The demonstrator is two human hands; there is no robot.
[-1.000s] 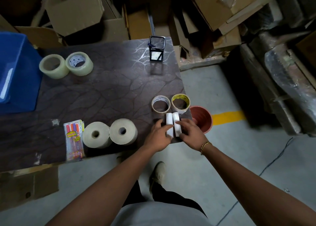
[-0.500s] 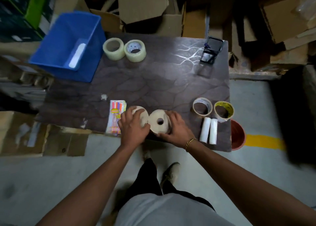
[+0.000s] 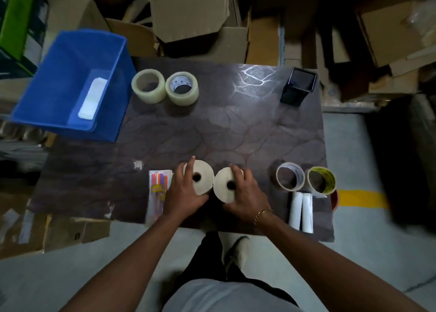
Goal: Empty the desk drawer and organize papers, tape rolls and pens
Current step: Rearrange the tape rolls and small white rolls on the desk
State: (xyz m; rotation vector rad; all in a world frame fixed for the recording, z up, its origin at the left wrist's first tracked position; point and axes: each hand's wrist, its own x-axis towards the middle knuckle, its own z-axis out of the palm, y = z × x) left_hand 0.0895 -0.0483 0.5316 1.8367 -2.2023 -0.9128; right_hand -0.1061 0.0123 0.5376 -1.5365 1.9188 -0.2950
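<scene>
You can read nothing: print on the yellow tape roll [image 3: 329, 181] and the pen pack [image 3: 157, 191] is too blurred

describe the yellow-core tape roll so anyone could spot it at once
On the dark table, go to the near right corner, where two thin tape rings sit side by side just beyond two white rolls. It is the right-hand ring, the only one with a yellow core.

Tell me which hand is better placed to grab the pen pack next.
Left, probably: the left hand, on the left beige roll, lies right beside the pen pack; the right hand, on the right beige roll, is farther off.
</scene>
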